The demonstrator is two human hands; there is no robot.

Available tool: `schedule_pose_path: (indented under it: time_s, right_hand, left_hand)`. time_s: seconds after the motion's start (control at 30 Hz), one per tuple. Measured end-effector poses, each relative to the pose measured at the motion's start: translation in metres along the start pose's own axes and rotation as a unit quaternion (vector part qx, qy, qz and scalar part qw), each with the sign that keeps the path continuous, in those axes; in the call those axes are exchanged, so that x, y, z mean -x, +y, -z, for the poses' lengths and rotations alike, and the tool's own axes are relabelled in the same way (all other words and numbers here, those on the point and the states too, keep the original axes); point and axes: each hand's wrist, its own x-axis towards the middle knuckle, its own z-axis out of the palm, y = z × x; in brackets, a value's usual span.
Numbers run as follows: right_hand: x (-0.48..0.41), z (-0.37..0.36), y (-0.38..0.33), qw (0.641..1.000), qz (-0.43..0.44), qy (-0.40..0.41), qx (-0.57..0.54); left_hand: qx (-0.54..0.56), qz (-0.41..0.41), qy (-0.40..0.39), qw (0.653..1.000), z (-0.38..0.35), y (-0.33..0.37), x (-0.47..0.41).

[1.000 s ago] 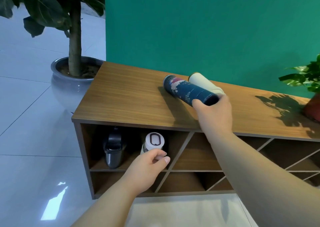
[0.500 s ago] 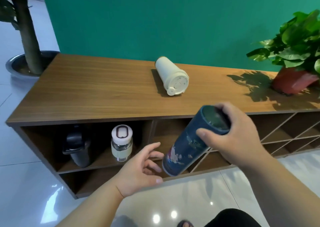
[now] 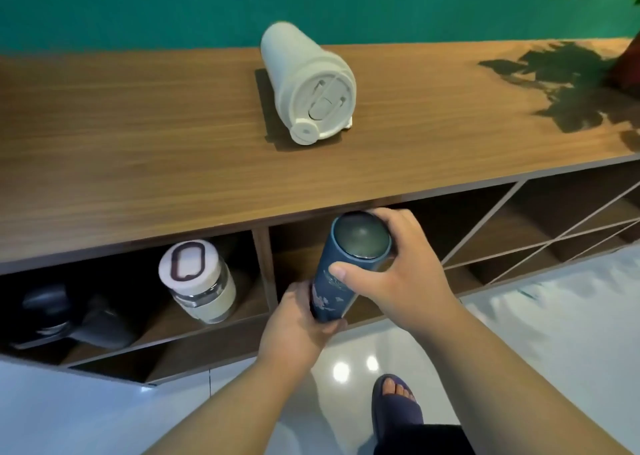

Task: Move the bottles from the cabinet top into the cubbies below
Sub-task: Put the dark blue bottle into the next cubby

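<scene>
I hold a dark blue patterned bottle nearly upright at the mouth of the cubby just right of the divider. My right hand grips its top end and my left hand grips its bottom. A cream bottle lies on its side on the wooden cabinet top, lid towards me. In the left cubby stand a glass bottle with a white lid and a black bottle.
A potted plant stands at the cabinet's right end and casts a shadow on the top. Diagonal-slatted cubbies lie to the right. My sandalled foot is on the glossy white floor in front of the cabinet.
The blue bottle came off the cabinet top and down to the cubby mouth. My left hand let go of the white-lidded bottle and now grips the blue bottle's bottom. The view has moved closer.
</scene>
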Motion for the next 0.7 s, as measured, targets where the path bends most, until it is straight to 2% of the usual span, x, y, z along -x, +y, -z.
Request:
schedule_pose_path:
  time_s: [0.1, 0.2, 0.33, 0.53, 0.7]
  right_hand:
    - [-0.008, 0.0, 0.015, 0.999, -0.025, -0.023, -0.034]
    - [-0.015, -0.001, 0.024, 0.999, -0.038, -0.031, -0.022]
    - [-0.023, -0.01, 0.031, 0.998, -0.058, -0.01, -0.011]
    - [-0.024, -0.023, 0.04, 0.997, -0.07, -0.009, -0.027]
    - [-0.026, -0.027, 0.048, 0.996, -0.072, -0.014, -0.042]
  left_hand:
    - [0.002, 0.034, 0.016, 0.999, -0.014, -0.001, -0.017]
    - [-0.01, 0.055, 0.024, 0.998, -0.026, -0.005, -0.029]
    - [0.03, 0.066, 0.051, 0.996, -0.034, -0.012, -0.04]
    - [0.12, 0.117, 0.029, 0.985, -0.054, -0.044, -0.066]
    - [0.129, 0.119, 0.011, 0.984, -0.055, -0.039, -0.073]
